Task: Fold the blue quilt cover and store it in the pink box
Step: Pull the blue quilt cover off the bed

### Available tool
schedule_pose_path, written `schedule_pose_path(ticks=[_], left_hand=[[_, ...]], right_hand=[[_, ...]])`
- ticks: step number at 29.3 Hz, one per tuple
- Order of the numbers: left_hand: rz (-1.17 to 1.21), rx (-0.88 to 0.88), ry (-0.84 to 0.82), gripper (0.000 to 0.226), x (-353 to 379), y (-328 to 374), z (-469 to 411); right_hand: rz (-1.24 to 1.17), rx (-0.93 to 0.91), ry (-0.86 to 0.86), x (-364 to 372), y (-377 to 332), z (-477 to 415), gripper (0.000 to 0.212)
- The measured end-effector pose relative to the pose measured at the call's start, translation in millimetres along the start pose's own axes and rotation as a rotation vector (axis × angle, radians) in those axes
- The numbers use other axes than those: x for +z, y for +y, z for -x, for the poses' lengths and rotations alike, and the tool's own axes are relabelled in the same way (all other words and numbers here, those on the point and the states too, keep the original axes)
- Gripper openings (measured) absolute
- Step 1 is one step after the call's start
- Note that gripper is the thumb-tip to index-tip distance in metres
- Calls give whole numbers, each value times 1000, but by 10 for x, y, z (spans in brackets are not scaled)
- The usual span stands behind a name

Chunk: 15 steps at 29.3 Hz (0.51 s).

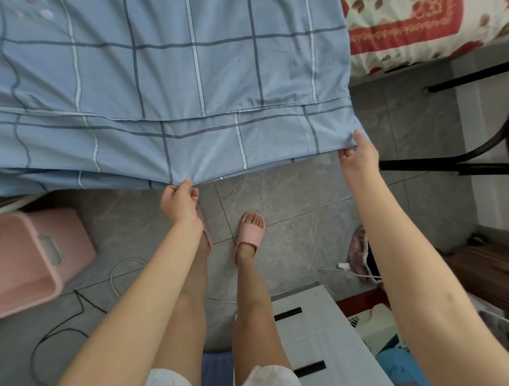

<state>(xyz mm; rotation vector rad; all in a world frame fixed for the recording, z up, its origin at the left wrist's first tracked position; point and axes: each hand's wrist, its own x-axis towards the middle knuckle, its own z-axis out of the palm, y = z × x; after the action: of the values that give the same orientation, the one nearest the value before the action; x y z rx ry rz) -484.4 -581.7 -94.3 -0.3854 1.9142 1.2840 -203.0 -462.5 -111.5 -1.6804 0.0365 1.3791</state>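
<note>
At the quilt cover's (pixel 168 80) near edge, both hands pinch.

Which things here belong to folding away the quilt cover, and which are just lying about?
Job: blue quilt cover, pink box, left hand and right hand pinching the cover's edge.
Lying about: floral blanket, black metal frame, white cable, black cable.

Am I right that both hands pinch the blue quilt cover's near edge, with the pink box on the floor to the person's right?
Not quite: the head view shows the pink box on the floor to the person's left. The left hand and right hand do both pinch the near edge of the blue quilt cover.
</note>
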Motion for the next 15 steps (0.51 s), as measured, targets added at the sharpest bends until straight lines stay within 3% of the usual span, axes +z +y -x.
schedule_pose_path(ticks=[4,7,11,15], left_hand=[[83,46,2,37,-11,51,72],[101,-6,10,35,-56,0,156],[103,-19,-12,34,-100,-47,167],[91,-88,29,30,-66,-87,101]], right_hand=[[68,-85,85,-75,-24,7,3],[56,-26,83,-136,-6,6,8],[-57,17,-24,-114,-46,-13,10],[81,43,-124,-135,-65,-64,19]])
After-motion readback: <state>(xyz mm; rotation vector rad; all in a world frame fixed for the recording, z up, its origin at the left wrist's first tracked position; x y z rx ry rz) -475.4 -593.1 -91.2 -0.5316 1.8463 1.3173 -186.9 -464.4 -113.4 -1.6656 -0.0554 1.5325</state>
